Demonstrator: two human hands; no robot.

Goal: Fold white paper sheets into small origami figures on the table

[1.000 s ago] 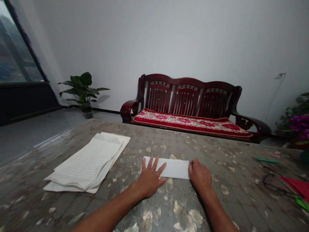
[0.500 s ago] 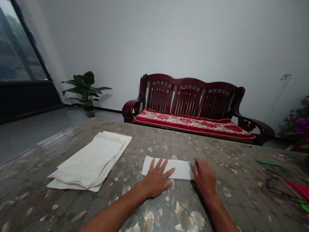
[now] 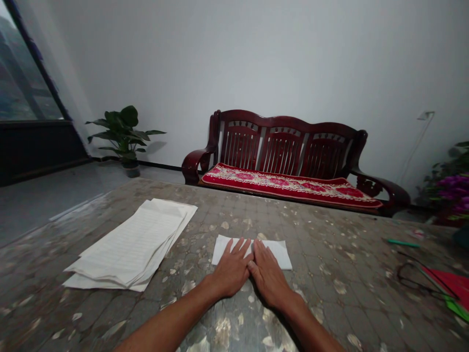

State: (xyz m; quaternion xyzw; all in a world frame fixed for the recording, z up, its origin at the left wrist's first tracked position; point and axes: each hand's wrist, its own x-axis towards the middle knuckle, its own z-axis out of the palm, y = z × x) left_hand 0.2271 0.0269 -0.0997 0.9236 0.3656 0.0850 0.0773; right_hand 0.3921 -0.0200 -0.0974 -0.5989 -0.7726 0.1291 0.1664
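Note:
A folded sheet of white lined paper [image 3: 276,251] lies flat on the marbled grey-brown table top [image 3: 330,264]. My left hand [image 3: 230,269] rests palm down on the sheet's left half with its fingers spread. My right hand [image 3: 267,276] presses on the right half, its fingertips angled in and touching the left hand at the sheet's middle. Neither hand grips anything. The hands hide the sheet's lower middle. To the left of my left hand sits a loose stack of lined white paper [image 3: 128,244].
A green pen [image 3: 403,243], black eyeglasses or cord [image 3: 414,276] and red paper [image 3: 449,286] lie at the table's right. Beyond the far edge stand a dark red wooden bench [image 3: 282,146] and a potted plant [image 3: 120,132].
My right hand has slid left from the sheet's right end to its middle, meeting my left hand. The left hand has barely moved, and the sheet and stack stay in place.

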